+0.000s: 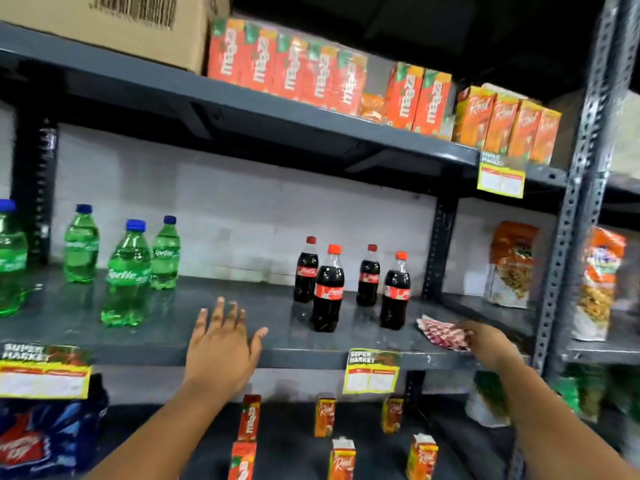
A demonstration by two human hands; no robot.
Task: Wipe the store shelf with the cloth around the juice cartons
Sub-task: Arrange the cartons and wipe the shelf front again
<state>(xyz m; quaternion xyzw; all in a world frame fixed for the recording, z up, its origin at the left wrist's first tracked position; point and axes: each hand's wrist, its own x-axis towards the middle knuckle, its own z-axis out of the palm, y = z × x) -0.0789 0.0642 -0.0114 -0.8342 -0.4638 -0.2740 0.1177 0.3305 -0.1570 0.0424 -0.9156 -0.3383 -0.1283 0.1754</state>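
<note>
Right hand (485,337) pinches the red-and-white patterned cloth (441,332) on the grey metal shelf (242,351), well above the small orange juice cartons (325,415); left hand (221,344) hovers open, empty.

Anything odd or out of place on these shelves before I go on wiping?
Nothing spilled or toppled. On the top shelf one orange pack sits low in a gap between the Maaza cartons.

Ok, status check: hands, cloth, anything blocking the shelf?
Left hand open, empty, at the middle shelf's edge. Right hand on the red-and-white cloth on that shelf. Cola bottles stand beside the cloth; juice cartons one shelf down.
</note>
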